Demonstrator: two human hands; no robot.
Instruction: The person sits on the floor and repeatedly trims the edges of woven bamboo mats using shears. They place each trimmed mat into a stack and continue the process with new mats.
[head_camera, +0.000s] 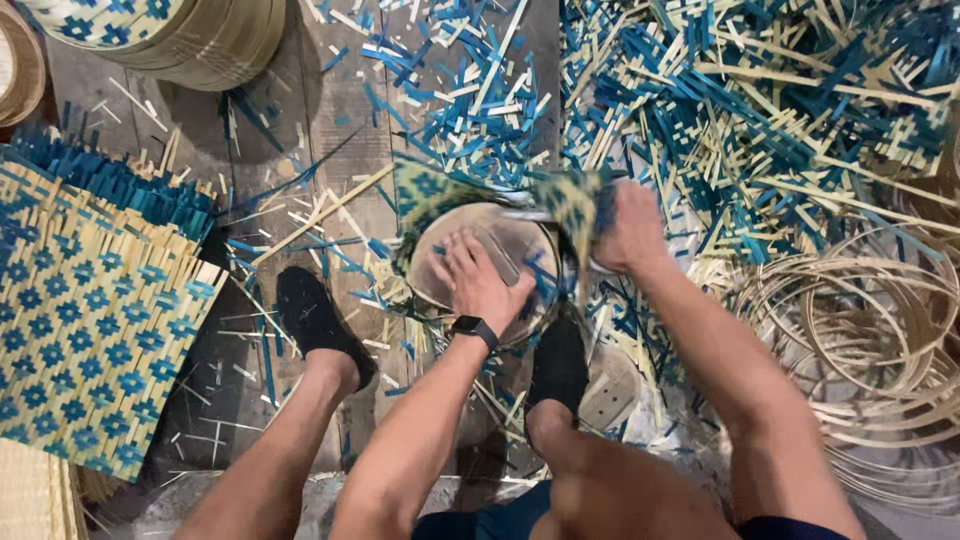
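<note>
**Woven mat pressed over a round form on the floor**

A round form, pale and smooth on top, sits on the plank floor between the person's two dark shoes. A blue-and-straw woven mat is wrapped around its far edge; most of that mat is hidden beneath the form and the hands, so its full outline cannot be made out. The left hand lies flat and spread on the form's top, a black watch at the wrist. The right hand is clenched on the mat's upturned edge at the right side of the form.

Around this, cut blue and natural strips litter the floor thickly. A flat square woven panel with a blue diamond pattern lies to the left, partly cut off by the frame. Thin coiled hoops pile at right. Stacked woven trays show at the top left, cropped.
</note>
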